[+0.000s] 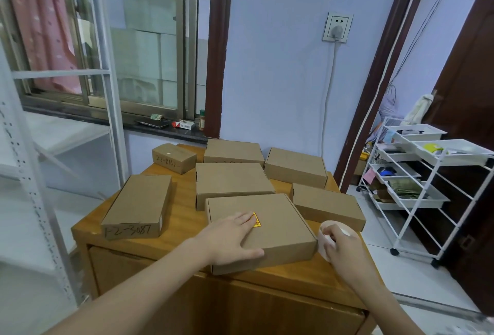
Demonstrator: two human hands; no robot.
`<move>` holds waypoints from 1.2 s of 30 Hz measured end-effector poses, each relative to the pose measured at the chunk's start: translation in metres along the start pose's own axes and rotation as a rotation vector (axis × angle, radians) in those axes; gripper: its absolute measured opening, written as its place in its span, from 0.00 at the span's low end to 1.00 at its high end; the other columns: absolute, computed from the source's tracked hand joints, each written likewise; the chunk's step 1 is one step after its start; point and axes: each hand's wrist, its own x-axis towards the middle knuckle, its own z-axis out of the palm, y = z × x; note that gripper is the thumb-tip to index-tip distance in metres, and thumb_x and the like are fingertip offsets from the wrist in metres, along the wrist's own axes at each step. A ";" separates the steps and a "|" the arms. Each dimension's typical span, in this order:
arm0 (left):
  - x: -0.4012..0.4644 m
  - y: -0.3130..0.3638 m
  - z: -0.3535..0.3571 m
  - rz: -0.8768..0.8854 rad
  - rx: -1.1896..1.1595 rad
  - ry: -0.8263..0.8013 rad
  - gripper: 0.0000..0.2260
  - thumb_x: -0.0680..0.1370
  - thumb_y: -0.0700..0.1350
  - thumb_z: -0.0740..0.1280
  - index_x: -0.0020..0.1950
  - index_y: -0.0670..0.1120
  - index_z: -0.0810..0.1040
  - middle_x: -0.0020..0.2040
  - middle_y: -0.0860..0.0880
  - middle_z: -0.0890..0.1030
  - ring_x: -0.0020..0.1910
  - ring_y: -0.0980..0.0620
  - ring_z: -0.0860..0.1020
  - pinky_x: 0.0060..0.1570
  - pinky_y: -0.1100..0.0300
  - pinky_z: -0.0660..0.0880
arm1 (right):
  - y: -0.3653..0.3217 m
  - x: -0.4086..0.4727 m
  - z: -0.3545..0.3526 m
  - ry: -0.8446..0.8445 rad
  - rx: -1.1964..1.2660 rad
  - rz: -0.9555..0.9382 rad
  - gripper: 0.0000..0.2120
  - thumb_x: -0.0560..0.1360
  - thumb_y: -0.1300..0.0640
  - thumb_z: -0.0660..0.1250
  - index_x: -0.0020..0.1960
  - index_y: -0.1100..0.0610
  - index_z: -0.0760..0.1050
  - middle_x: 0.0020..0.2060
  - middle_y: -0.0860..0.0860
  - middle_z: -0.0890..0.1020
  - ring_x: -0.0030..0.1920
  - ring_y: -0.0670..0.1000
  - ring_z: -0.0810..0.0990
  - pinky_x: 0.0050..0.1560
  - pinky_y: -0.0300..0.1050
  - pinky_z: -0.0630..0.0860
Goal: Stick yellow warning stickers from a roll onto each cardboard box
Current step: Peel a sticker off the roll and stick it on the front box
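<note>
Yellow warning sticker [256,220] sits on the lid of the nearest cardboard box [278,230] at the front of a wooden cabinet [184,217], partly covered by the fingertips of the left hand [232,235], which lies flat and open on the box. The right hand [340,245] grips the sticker roll [324,238] just beside the box's right edge. Six more cardboard boxes [232,182] lie behind and alongside.
</note>
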 end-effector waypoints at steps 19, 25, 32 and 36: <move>-0.007 -0.011 0.004 0.078 0.115 0.345 0.39 0.75 0.72 0.39 0.56 0.50 0.81 0.50 0.53 0.83 0.45 0.57 0.80 0.45 0.63 0.78 | 0.006 -0.009 -0.004 0.061 -0.069 0.065 0.15 0.76 0.42 0.62 0.43 0.52 0.79 0.33 0.46 0.79 0.33 0.44 0.77 0.29 0.35 0.69; 0.001 0.013 -0.004 0.056 -0.005 0.477 0.24 0.81 0.57 0.46 0.49 0.49 0.80 0.42 0.53 0.81 0.39 0.57 0.77 0.40 0.62 0.76 | 0.001 -0.003 -0.002 0.064 -0.243 0.089 0.13 0.77 0.51 0.61 0.40 0.55 0.78 0.31 0.49 0.79 0.30 0.45 0.75 0.26 0.36 0.69; 0.018 0.057 -0.010 0.059 -0.213 0.473 0.16 0.83 0.50 0.56 0.65 0.50 0.78 0.59 0.53 0.81 0.58 0.57 0.76 0.60 0.62 0.72 | 0.000 -0.002 -0.024 0.054 0.003 0.111 0.09 0.76 0.59 0.60 0.48 0.60 0.78 0.37 0.54 0.82 0.34 0.48 0.76 0.31 0.44 0.74; 0.028 0.080 -0.014 0.013 -0.340 0.419 0.16 0.83 0.52 0.59 0.69 0.53 0.74 0.66 0.54 0.77 0.65 0.56 0.73 0.65 0.59 0.70 | -0.018 -0.009 -0.041 0.099 0.104 -0.016 0.14 0.77 0.59 0.59 0.59 0.60 0.77 0.50 0.54 0.82 0.43 0.47 0.76 0.34 0.29 0.67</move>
